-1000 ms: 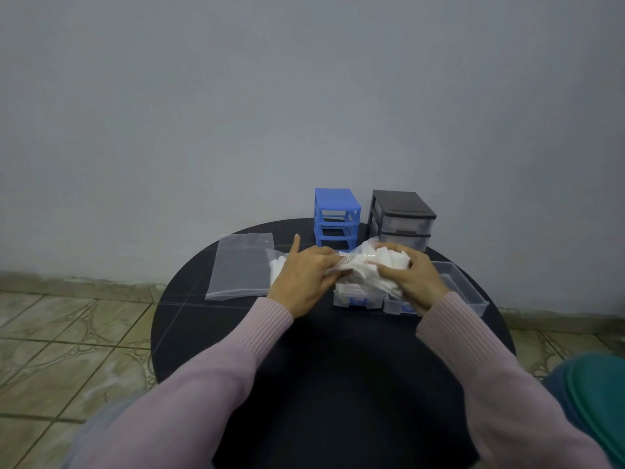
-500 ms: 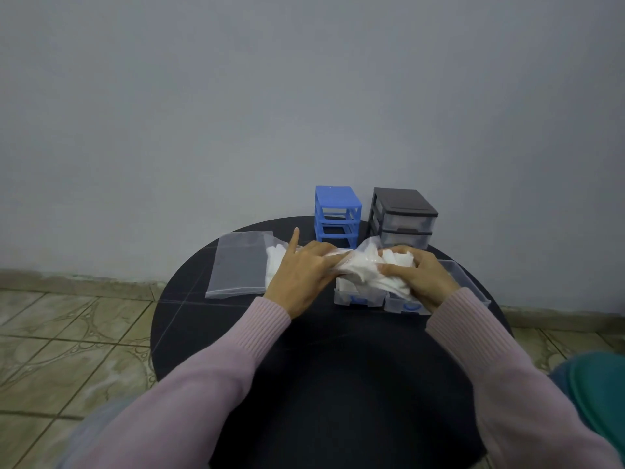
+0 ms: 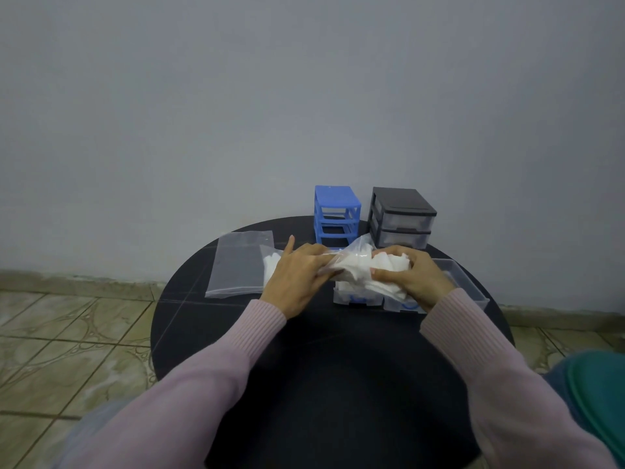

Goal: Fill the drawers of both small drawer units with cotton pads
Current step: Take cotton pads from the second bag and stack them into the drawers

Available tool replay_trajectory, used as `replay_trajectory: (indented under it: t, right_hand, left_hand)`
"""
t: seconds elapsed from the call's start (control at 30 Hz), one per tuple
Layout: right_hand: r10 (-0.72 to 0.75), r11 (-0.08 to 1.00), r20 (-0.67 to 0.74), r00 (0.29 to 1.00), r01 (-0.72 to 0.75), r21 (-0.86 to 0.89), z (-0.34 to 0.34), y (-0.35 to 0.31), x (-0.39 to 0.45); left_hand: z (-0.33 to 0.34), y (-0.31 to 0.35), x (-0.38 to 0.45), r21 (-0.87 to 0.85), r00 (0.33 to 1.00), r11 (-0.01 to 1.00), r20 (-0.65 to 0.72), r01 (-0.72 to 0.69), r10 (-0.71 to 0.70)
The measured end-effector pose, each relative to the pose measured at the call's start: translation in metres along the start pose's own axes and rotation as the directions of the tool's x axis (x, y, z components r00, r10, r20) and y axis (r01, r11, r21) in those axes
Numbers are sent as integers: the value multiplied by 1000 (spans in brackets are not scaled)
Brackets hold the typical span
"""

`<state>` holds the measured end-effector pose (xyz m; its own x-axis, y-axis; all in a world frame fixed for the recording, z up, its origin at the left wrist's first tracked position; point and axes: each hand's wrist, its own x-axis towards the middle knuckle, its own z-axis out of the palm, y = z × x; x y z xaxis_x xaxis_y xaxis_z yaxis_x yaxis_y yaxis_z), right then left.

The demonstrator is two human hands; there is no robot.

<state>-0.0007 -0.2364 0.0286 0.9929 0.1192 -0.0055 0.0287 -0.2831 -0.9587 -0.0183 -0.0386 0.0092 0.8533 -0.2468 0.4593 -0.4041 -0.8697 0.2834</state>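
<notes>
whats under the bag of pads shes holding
Clear drawers with blue handles sit on the table under the bag of cotton pads. The bag and both hands cover what they hold.

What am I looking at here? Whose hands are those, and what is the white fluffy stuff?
There is no machine here, just a person. A camera on the person's head looks down, so you see what they see. The left hand and the right hand, both in pink sleeves, grip a clear bag of white cotton pads and hold it over little clear drawers that have been taken out and set on the round black table. At the back stand a blue drawer unit, its slots empty, and a black drawer unit with two drawers in place. An empty clear bag lies flat to the left, and a bigger clear tray sits on the right.
</notes>
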Motion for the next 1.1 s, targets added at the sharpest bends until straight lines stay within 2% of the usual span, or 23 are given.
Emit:
replay_trajectory:
  t: [0.07, 0.17, 0.43, 0.53, 0.63, 0.77, 0.83, 0.97, 1.03, 1.1]
  right_hand:
    - [-38, 999, -21, 999, 38, -5, -1, -4, -1]
    - [-80, 993, -8, 997, 81, 92, -4, -8, -2]
    - [-80, 961, -2, 997, 78, 265, -14, -6, -4]
    - [-109, 958, -3, 994, 106, 268, -19, -4, -3]
    - [-204, 962, 57, 977, 190, 195, -21, -4, -2]
    - [-314, 933, 146, 938, 334, -134, -14, -11, -4]
    - [-327, 903, 156, 932, 356, -240, -11, -11, -4]
    - [-341, 901, 206, 917, 381, -205, -9, -11, -5]
    - [-339, 869, 235, 911, 399, -293, -9, -12, -5]
    - [-368, 847, 188, 911, 412, -336, -8, -12, -5]
  left_hand:
    - [0, 0, 0, -15, 1000, 1000, -10, 4, -4]
    - [1, -1, 2, -29, 1000, 1000, -30, 2, -3]
    - [3, -7, 6, -152, 994, 988, -106, 22, -38]
    - [4, -12, 7, -186, 990, 982, -126, 30, -54]
    - [5, -10, 6, -190, 993, 982, -112, 18, -39]
    - [6, -9, 7, -197, 993, 980, -110, 17, -39]
    - [7, -10, 7, -208, 993, 978, -113, 19, -44]
    - [7, -9, 7, -201, 993, 979, -107, 21, -44]
    - [7, -8, 7, -190, 995, 982, -96, 14, -32]
    - [8, -7, 8, -199, 995, 980, -93, 18, -37]
